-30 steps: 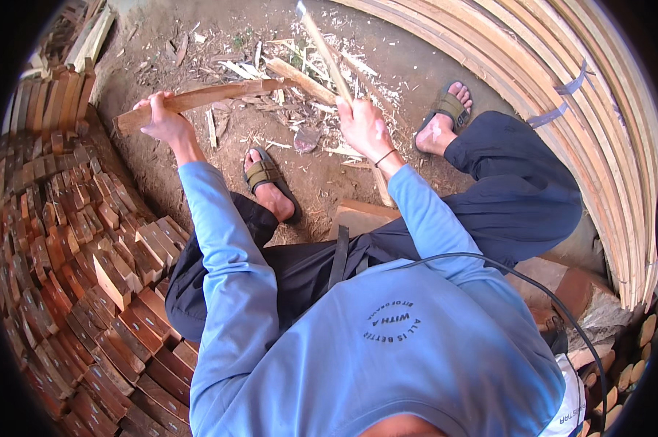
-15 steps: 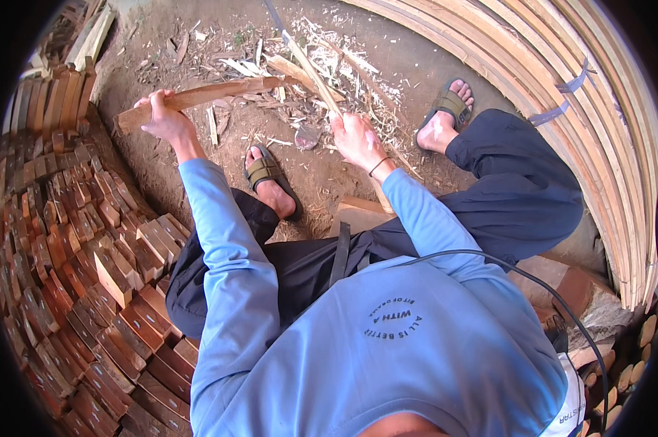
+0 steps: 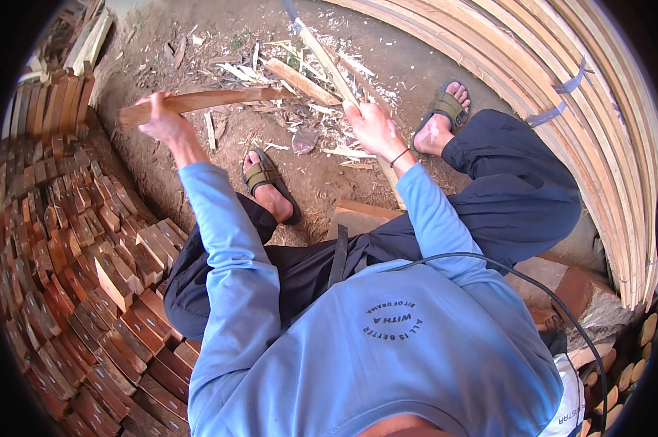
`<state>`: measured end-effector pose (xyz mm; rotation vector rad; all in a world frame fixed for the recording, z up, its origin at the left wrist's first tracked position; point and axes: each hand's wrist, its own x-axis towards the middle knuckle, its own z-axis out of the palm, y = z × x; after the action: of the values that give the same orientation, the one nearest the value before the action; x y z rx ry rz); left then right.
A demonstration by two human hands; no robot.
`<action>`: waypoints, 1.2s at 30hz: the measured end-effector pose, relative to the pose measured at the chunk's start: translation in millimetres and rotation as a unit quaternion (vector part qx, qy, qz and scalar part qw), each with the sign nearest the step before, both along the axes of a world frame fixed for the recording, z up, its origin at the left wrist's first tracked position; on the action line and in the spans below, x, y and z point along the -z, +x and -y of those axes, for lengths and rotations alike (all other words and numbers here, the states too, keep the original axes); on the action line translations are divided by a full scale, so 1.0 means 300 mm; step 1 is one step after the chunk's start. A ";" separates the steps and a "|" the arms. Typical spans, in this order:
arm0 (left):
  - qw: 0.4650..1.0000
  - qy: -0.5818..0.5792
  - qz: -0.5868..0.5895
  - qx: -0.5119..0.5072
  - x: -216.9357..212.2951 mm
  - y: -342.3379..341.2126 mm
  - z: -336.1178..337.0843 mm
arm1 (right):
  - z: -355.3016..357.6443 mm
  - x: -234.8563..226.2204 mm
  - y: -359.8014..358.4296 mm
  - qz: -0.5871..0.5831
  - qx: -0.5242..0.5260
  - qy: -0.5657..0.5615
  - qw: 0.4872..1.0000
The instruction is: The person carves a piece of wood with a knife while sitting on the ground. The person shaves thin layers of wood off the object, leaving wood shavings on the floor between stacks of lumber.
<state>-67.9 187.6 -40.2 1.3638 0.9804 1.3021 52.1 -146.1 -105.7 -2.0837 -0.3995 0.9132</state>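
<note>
My left hand (image 3: pixel 167 125) is closed around the left end of a flat brown piece of wood (image 3: pixel 227 100), held out over the ground and pointing right. My right hand (image 3: pixel 376 131) grips a long pale wooden handle (image 3: pixel 320 52). At its far end is a grey metal part (image 3: pixel 291 10), cut off by the picture's upper rim, so the tool's kind cannot be told. Below my right hand the handle continues toward my lap. The wood's free right end is near the handle, to the left of my right hand.
Wood shavings (image 3: pixel 234 73) and offcuts litter the dirt between my sandalled feet. Stacked wooden blocks (image 3: pixel 110 320) fill the left side. Long bundled strips (image 3: pixel 562 58) curve along the right. A wooden block (image 3: pixel 358 217) lies before my lap; a black cable (image 3: pixel 555 298) crosses my right side.
My right hand has moved a little to the right with the handle. The right end of the wood in my left hand has dipped slightly toward me.
</note>
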 end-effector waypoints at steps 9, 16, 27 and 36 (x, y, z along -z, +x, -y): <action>0.995 0.090 0.014 0.041 -0.051 0.103 0.054 | 0.045 0.010 0.036 -0.043 0.065 -0.008 0.997; 0.979 0.141 0.099 0.106 0.029 0.142 0.062 | 0.027 0.005 0.033 -0.027 0.025 -0.014 0.999; 0.985 0.164 0.059 -0.014 0.054 0.098 0.019 | 0.048 0.198 -0.170 0.056 -0.113 -0.045 0.991; 0.983 0.101 0.151 0.015 0.052 0.093 0.032 | 0.049 0.274 -0.208 0.055 -0.112 -0.062 0.990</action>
<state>-40.0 178.1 -55.7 1.2751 0.6325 1.5648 -10.3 -160.9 -187.8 -2.2406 -0.6610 0.9773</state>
